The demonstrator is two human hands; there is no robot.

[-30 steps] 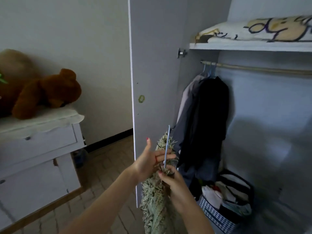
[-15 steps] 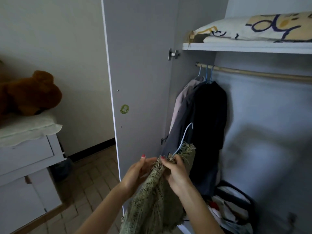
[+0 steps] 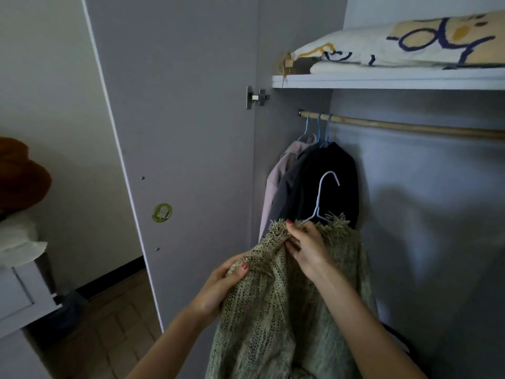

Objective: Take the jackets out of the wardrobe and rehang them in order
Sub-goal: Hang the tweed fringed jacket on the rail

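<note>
Head view: we look down at our two hands in front of the open grey wardrobe (image 3: 410,242).
Green jacket: the fuzzy green knitted jacket (image 3: 273,310) sits on a thin pale blue wire hanger (image 3: 318,206), below the wooden rail (image 3: 410,127).
Left hand: our left hand (image 3: 218,288) grips a fold of the jacket, low and far under the rail.
Right hand: our right hand (image 3: 308,247) pinches the jacket's fringed collar by the hanger.
Other jackets: a pink jacket (image 3: 276,184), a grey jacket (image 3: 289,187) and a black jacket (image 3: 333,181) hang at the rail's left end.
</note>
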